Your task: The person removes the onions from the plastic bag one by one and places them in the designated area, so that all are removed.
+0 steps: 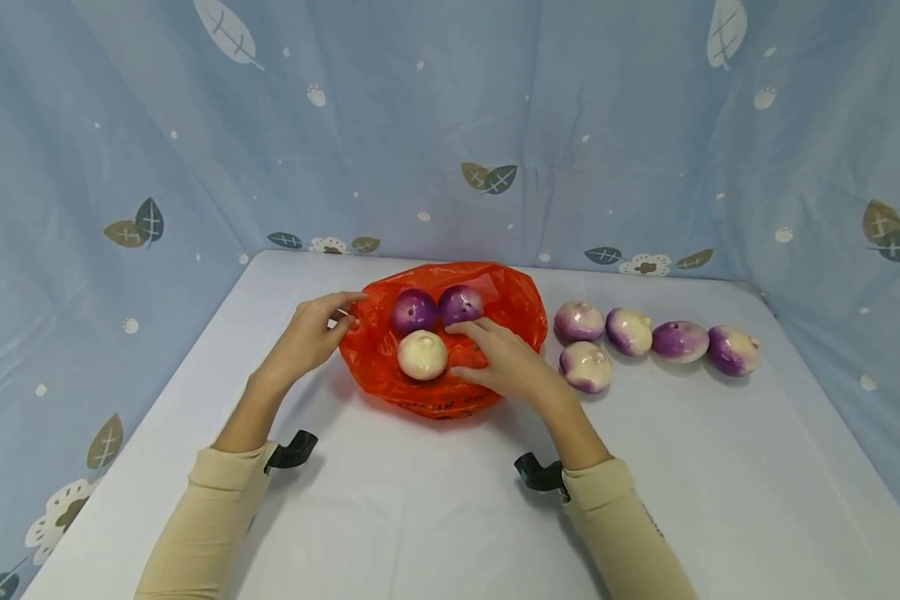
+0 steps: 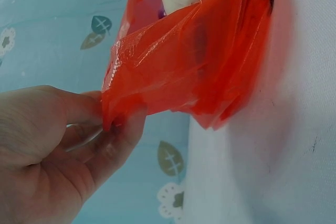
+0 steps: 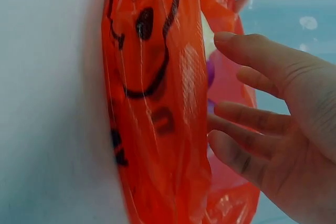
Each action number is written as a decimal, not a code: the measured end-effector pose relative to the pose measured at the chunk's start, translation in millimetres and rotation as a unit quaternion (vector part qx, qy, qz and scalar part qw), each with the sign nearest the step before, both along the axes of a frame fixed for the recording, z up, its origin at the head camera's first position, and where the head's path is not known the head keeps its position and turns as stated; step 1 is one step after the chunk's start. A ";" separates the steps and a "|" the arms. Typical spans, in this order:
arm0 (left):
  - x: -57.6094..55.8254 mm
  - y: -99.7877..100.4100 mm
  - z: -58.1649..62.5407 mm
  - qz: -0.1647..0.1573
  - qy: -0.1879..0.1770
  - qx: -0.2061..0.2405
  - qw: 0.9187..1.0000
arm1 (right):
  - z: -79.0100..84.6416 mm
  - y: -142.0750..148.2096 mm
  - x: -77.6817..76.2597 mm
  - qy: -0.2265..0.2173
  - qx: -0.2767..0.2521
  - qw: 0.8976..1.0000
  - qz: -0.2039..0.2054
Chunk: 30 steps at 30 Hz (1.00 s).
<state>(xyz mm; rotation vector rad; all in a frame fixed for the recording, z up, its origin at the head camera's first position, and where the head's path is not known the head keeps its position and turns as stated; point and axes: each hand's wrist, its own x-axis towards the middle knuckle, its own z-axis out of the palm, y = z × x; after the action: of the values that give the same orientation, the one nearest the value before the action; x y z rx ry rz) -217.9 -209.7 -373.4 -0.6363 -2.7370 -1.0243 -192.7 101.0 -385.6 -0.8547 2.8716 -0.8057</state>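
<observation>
A red plastic bag (image 1: 375,367) lies spread on the table with its mouth up. In it are two glossy purple onions (image 1: 413,312) and one with its cream side up (image 1: 422,355). My left hand (image 1: 311,333) pinches the bag's left rim between thumb and fingers, as the left wrist view shows on the red plastic (image 2: 157,72). Over the bag's right part is my right hand (image 1: 506,358), fingers spread, holding nothing. The right wrist view has this hand (image 3: 283,108) beside the bag's printed side (image 3: 152,77), with the onions mostly hidden.
Right of the bag, several purple-and-cream onions stand in a row, from one near the bag (image 1: 579,322) to the far one (image 1: 733,350). Another onion (image 1: 585,367) sits in front of them. A blue patterned curtain (image 1: 420,125) encloses the white table (image 1: 420,500).
</observation>
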 end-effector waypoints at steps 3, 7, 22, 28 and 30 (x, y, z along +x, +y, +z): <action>-0.1 -0.7 -1.2 -0.001 0.002 0.001 1.000 | -2.3 -6.6 -1.0 0.001 -0.005 1.000 0.006; 0.3 -2.0 -3.0 -0.002 0.004 0.001 1.000 | -4.8 -16.3 -0.2 0.001 -0.010 1.000 0.018; 1.0 0.3 -0.4 -0.002 0.006 -0.001 1.000 | -11.3 -35.8 1.5 0.013 0.007 1.000 0.003; 1.4 -0.1 -1.1 -0.001 0.008 -0.002 1.000 | -13.5 -39.9 0.4 0.010 0.006 1.000 -0.006; 1.3 -0.1 -0.9 -0.001 0.009 -0.002 1.000 | -13.6 -41.3 -0.3 0.009 0.007 1.000 -0.010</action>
<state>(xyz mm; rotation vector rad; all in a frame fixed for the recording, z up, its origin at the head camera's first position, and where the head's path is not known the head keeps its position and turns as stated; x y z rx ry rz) -216.6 -209.8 -374.3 -0.6461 -2.7255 -1.0086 -193.0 59.7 -399.2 -0.8376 2.9021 -0.7820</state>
